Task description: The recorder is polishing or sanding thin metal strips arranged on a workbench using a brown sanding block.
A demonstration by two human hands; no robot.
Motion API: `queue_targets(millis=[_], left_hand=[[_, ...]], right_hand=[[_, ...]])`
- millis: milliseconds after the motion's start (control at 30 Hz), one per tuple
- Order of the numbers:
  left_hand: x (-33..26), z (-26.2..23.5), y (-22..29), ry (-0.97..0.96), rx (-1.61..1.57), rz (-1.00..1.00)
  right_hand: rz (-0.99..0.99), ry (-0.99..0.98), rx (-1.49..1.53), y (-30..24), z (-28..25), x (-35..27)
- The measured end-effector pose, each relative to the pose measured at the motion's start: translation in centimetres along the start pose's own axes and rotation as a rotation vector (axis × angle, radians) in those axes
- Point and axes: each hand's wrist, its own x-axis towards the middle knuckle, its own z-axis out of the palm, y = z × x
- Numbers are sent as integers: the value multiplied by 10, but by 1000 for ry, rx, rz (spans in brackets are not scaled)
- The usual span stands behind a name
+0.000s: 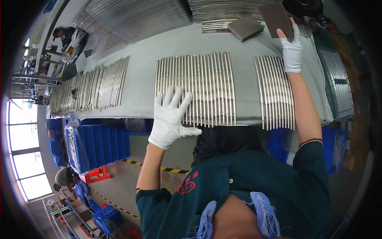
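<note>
My left hand (170, 115), in a white glove, lies with spread fingers on the near left part of the middle row of shiny metal rods (207, 79). At the far right, my right hand (292, 47), its glove leaving some fingertips bare, grips a flat brown sanding block (276, 19). A second brown block (246, 28) rests on the table, partly over a bundle of rods. Beneath my right forearm is a narrower row of rods (274, 93), whose near ends reach past the table edge.
Another rod row (93, 85) covers the table's left part. Clear plastic trays (135, 20) are stacked at the back. Blue crates (101, 145) stand below at left. A person (65, 177) bends near a rack at lower left; another person (63, 35) is at far left.
</note>
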Motion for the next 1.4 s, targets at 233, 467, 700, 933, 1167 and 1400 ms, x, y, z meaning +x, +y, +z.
queue_targets(millis=[233, 467, 700, 933, 1167, 1400], left_hand=[[44, 18, 70, -10, -143, 288], [48, 22, 67, -36, -117, 257], [53, 21, 85, -40, -121, 326], [56, 15, 97, -59, -104, 314], [86, 27, 141, -100, -193, 477], [90, 32, 144, -86, -203, 479]], right_hand=[[-13, -16, 107, -1, 7, 1], [-6, -23, 206, -12, 9, 0], [-17, -54, 185, -24, 7, -3], [0, 8, 147, -35, 4, 1], [22, 14, 213, -40, 7, 1], [-38, 41, 146, -42, 7, 2]])
